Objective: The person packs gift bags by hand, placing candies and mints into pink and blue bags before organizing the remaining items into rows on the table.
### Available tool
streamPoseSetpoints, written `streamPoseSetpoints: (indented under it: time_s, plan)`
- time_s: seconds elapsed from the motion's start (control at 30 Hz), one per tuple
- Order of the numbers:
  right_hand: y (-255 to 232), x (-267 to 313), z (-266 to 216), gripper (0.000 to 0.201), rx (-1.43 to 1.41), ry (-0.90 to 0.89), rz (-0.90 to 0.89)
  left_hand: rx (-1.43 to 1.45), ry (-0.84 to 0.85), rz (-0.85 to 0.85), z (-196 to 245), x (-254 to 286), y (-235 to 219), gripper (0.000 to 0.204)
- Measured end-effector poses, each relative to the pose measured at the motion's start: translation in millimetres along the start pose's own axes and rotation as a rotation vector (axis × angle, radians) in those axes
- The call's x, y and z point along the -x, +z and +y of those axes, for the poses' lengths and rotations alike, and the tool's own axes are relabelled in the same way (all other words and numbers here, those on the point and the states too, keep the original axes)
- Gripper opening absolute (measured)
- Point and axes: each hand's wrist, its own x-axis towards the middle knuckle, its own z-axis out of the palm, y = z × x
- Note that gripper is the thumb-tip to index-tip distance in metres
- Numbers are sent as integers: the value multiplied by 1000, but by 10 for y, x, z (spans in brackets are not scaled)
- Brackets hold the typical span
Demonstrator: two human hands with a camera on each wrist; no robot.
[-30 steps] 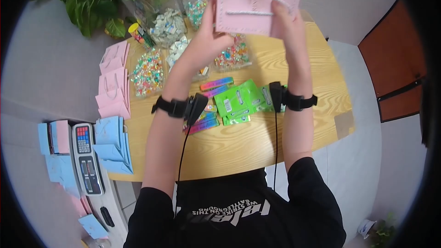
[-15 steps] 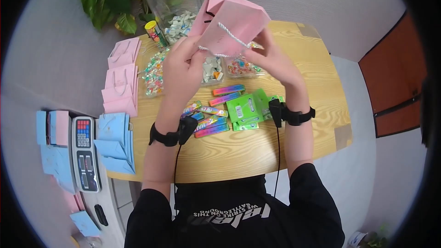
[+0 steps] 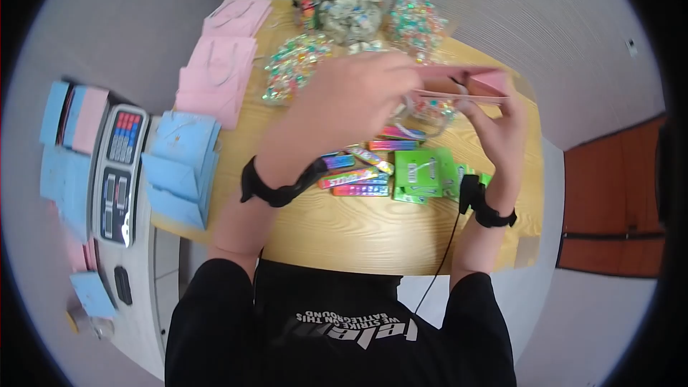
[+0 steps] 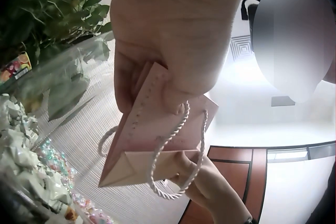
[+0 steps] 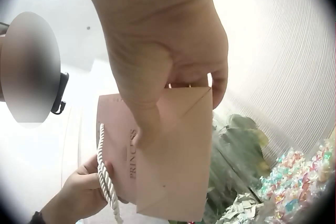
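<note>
A pink paper gift bag [image 3: 494, 80] is held up over the far part of the table, its hollow inside showing between two edges. My left hand [image 3: 358, 93], blurred, grips one side, and its fingers and thumb pinch the wall in the left wrist view. On the other side my right hand [image 3: 499, 132] grips the bag, with the thumb pressed on the outside panel in the right wrist view. A white rope handle [image 5: 101, 153] hangs from the face printed PRINCESS. The fingers of my left hand partly hide the bag in the head view.
Wrapped candies [image 3: 294, 64] fill clear trays behind the hands. Rainbow candy sticks [image 3: 360, 190] and green packets [image 3: 416, 172] lie nearer. Folded pink bags [image 3: 215, 75] and blue bags [image 3: 179, 161] line the left edge, beside a scale [image 3: 120, 186]. A yellow-lidded canister [image 3: 308, 3] stands behind.
The pink bag has come down and to the right in the head view and turned from its printed face to show its inside. Both hands keep hold; the head view has shifted.
</note>
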Motion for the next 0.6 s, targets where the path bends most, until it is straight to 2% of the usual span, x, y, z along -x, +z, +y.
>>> streamPoseSetpoints:
  time_s: [0.03,0.1,0.13,0.17,0.2,0.27,0.37,0.4,0.43,0.53,0.6]
  plan:
    - [7,30,35,32,-15,-53,0,-20,-28,2,40,1,-5,24]
    - [-16,98,138,31,-55,-107,-10,-14,35,185,121,-15,10,24]
    - [-44,113,169,30,-100,-161,52,-32,17,183,133,-19,11,24]
    - [-59,124,170,30,-144,-216,117,-64,72,197,137,-23,7,23]
    - [-88,147,131,30,-161,-223,108,-96,129,210,132,-16,-18,23]
    - [-172,181,12,30,-59,-15,-5,-100,110,169,120,0,-94,21]
    - [-62,185,-248,30,26,-91,-63,-90,98,133,84,22,-201,18]
    - [-58,187,-170,30,28,-169,-102,-82,96,134,79,30,-232,17]
    - [-36,208,-107,30,26,-172,-99,-86,99,133,78,37,-253,17]
    - [21,242,-115,26,-5,-139,-65,-24,91,120,96,65,-328,16]
    - [71,223,-323,21,-170,-22,-135,-41,19,55,111,94,-441,18]
